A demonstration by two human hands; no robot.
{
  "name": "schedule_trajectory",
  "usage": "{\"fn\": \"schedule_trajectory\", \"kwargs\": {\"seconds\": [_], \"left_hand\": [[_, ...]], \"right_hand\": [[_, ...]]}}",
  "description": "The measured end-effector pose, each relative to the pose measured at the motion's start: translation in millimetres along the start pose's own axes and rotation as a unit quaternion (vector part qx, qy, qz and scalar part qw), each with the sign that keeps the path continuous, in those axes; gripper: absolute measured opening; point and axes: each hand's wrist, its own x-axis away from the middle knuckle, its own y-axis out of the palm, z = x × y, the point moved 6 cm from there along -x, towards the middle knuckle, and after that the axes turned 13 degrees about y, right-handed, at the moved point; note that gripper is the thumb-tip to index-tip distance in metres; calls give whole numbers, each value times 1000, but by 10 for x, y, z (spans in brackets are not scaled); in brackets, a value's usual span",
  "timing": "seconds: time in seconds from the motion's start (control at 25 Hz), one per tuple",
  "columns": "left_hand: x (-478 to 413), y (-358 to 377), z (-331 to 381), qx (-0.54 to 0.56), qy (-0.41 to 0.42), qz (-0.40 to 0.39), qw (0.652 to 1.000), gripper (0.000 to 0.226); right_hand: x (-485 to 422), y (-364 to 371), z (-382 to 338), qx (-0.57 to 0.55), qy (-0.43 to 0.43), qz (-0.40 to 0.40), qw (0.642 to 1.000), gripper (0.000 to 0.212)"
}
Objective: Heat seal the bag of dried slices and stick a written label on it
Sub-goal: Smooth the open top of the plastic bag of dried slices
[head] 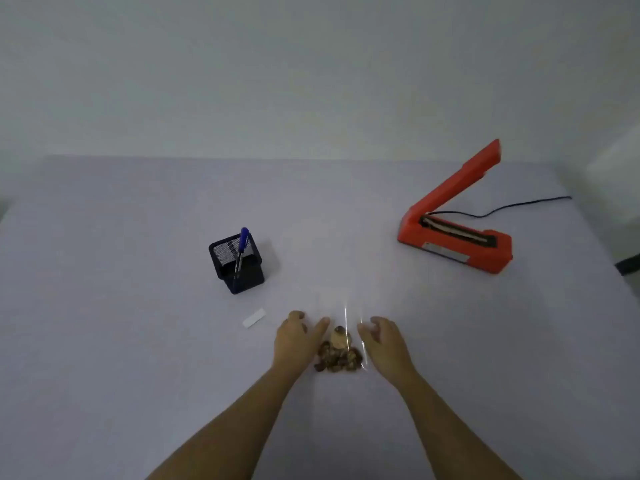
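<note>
Bag (341,317) flat on table (138,341), long axis front-to-back, slices (337,358) at near end

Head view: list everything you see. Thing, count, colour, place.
heat sealer: 1, orange-red, far right, arm raised
cord: 1, black, from heat sealer toward right edge
pen holder: 1, black mesh, left of centre
pen: 1, blue, upright in pen holder
label: 1, white, near side of pen holder
bag: 1, clear, front centre
dried slices: pile, brown, inside bag
table: 1, pale lilac, under everything
left hand: 1, at bag's left edge, grip unclear
right hand: 1, at bag's right edge, grip unclear
</note>
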Motion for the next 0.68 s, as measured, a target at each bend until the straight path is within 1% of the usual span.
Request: {"fn": "schedule_trajectory", "kwargs": {"seconds": [0.08,0.2,0.32,0.4,0.48,0.56,0.68], "left_hand": [[-88,69,-10,44,-31,31,998,64],[-181,193,6,75,-42,38,996,60],[-168,243,-66,113,-61,56,990,50],[-180,253,-90,148,-66,63,985,40],[-178,227,-76,169,-57,47,983,29],[-150,178,-69,195,-43,12,980,20],[-83,64,-31,181,7,-49,982,13]], "right_hand": [[-127,-12,-29,-46,6,-4,999,36],[-209,-17,-66,-68,6,-36,997,23],[-237,-3,-14,-72,1,-33,997,14],[-278,16,6,-72,-5,-29,997,11],[-286,37,13,-79,-11,-39,996,9],[-246,13,-6,-99,-26,-51,993,9],[-159,-31,-13,-147,-38,-80,985,15]]}}
